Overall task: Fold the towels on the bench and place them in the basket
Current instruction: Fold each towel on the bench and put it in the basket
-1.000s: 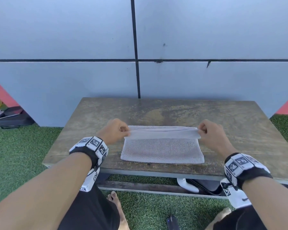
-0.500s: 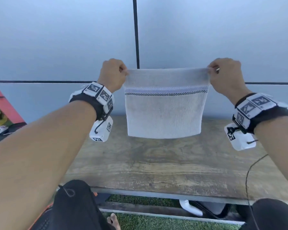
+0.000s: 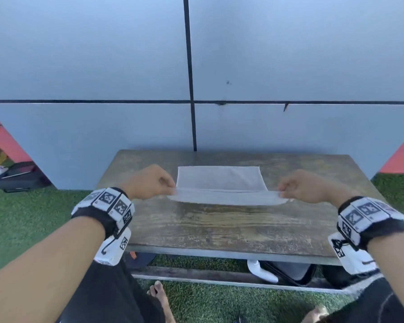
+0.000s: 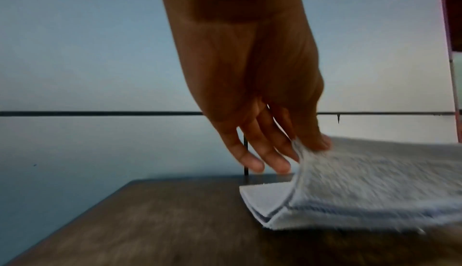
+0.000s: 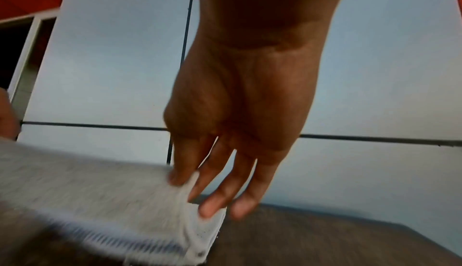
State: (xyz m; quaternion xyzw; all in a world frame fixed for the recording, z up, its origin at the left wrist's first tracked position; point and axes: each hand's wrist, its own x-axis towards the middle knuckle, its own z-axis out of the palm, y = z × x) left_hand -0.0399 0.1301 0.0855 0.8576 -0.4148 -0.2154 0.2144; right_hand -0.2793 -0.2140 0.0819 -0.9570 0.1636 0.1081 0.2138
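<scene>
A white towel (image 3: 219, 183) lies partly on the wooden bench (image 3: 219, 227), its far part flat and its near edge lifted. My left hand (image 3: 172, 188) pinches the towel's near left corner between thumb and fingers, which the left wrist view shows with my left hand (image 4: 303, 152) on the towel (image 4: 362, 191). My right hand (image 3: 281, 192) pinches the near right corner; the right wrist view has my right hand (image 5: 186, 182) on the blurred towel (image 5: 100, 201). The stretched edge hangs just above the bench. No basket is in view.
A grey panelled wall (image 3: 126, 66) stands right behind the bench. Green artificial turf (image 3: 21, 217) surrounds it. A dark bag (image 3: 19, 176) lies on the ground at left. A white item and dark things (image 3: 280, 271) sit under the bench. My bare foot (image 3: 159, 297) is below.
One second ago the towel lay folded on the bench. Half a second ago I held it up hanging in front of the wall. Now it is lowered, far part laid down.
</scene>
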